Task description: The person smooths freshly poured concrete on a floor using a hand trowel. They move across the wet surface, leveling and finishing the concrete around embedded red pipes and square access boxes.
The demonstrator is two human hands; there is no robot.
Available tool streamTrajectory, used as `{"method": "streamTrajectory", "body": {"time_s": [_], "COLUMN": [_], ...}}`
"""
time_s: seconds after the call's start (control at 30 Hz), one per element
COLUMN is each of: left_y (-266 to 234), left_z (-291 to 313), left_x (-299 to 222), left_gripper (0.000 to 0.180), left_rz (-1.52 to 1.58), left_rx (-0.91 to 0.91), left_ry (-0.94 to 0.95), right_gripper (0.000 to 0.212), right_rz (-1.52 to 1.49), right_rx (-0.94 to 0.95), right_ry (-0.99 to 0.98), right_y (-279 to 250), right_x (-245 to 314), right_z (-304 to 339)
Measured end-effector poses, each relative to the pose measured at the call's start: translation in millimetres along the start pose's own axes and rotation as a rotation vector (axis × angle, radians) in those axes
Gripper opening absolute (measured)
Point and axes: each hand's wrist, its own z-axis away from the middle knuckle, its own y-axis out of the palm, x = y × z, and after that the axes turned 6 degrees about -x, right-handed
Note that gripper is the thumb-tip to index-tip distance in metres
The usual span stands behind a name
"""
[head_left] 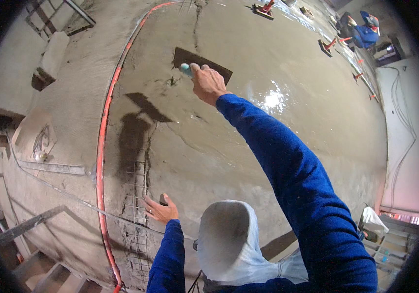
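Observation:
My right hand (208, 84) reaches up with its fingers wrapped round the handle of a plastering trowel (219, 70). The dark rectangular blade lies at the wet grey plaster (287, 132) of the wall, where light glints off the surface. Lower down, my left hand (160, 209) has its fingers spread beside a strip of wire mesh (138, 195) showing in a gap in the plaster. A small dark patch shows between its thumb and fingers; whether it is an object or a shadow I cannot tell. A rough crack (197, 24) runs above the trowel.
An orange-red conduit (103, 146) curves down the surface left of the plaster. A cable (67, 193) crosses below my left hand. Red-handled tools (325, 47) are at upper right, near a person in blue (365, 35). Wooden steps or framing (48, 276) stand at lower left.

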Motion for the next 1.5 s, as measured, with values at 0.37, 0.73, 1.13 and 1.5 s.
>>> {"method": "streamTrajectory", "body": {"time_s": [0.37,0.73,1.13,1.5], "left_y": [30.5,44.0,49.9,42.0], "left_z": [-1.3,-0.5,-11.8,-1.7], "left_x": [17.6,22.0,46.4,21.3], "left_gripper": [0.086,0.080,0.093,0.085], "left_rz": [-0.182,-0.161,-0.308,-0.150], "left_rx": [-0.020,-0.217,-0.138,-0.182], "left_ry": [0.020,0.054,0.107,0.093], "right_gripper": [0.035,0.047,0.032,0.030], "right_rz": [-0.130,-0.420,0.260,0.296], "right_rx": [-0.082,-0.519,-0.231,-0.114], "right_ry": [0.163,0.994,1.394,1.286], "right_y": [-9.2,-53.5,-138.0,-84.6], "right_x": [-79.5,-348.3,-586.6,-448.5], "right_z": [95.4,422.0,637.8,527.8]}}
